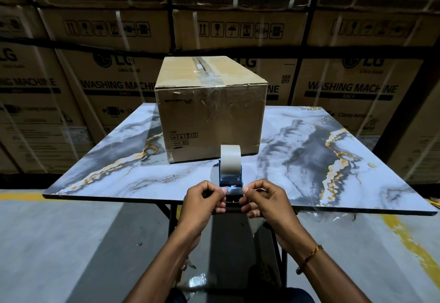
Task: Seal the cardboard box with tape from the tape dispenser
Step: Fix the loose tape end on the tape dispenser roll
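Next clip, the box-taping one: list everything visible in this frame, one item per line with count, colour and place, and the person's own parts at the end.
cardboard box: one, brown, on the far middle of the table, clear tape already along its top seam and down its near face.
tape dispenser: one, dark blue, at the table's near edge in front of the box.
tape roll: one, clear, upright on the dispenser.
table: one, marbled grey-white with gold veins, centre of view.
washing machine cartons: several, brown, strapped, stacked behind the table.
floor lines: yellow, on grey floor.
bracelet: one, gold-orange, right wrist.
left hand: fingers pinching the tape end at the dispenser.
right hand: likewise pinching the tape end.
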